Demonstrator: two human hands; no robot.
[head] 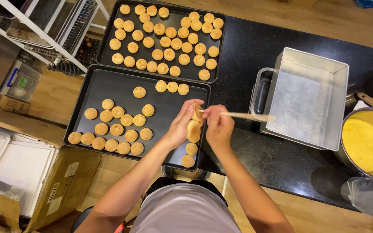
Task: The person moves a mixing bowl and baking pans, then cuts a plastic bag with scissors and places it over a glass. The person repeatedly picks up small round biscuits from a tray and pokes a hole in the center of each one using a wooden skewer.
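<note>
My left hand (181,126) holds two small golden pastry puffs (194,129) above the right end of the near black baking tray (109,84). My right hand (218,126) grips a thin wooden stick (242,115) whose tip pokes into the upper puff. Loose puffs (117,127) lie in a cluster on the left of that tray, with a few more near its right edge. The far tray (221,43) is filled with several rows of puffs.
An empty steel rectangular pan (305,99) sits on the black counter (281,159) to the right. A metal pot of yellow cream (365,144) stands at far right, a clear plastic container (370,196) below it. Cardboard boxes (35,172) and a wire rack (52,30) are at left.
</note>
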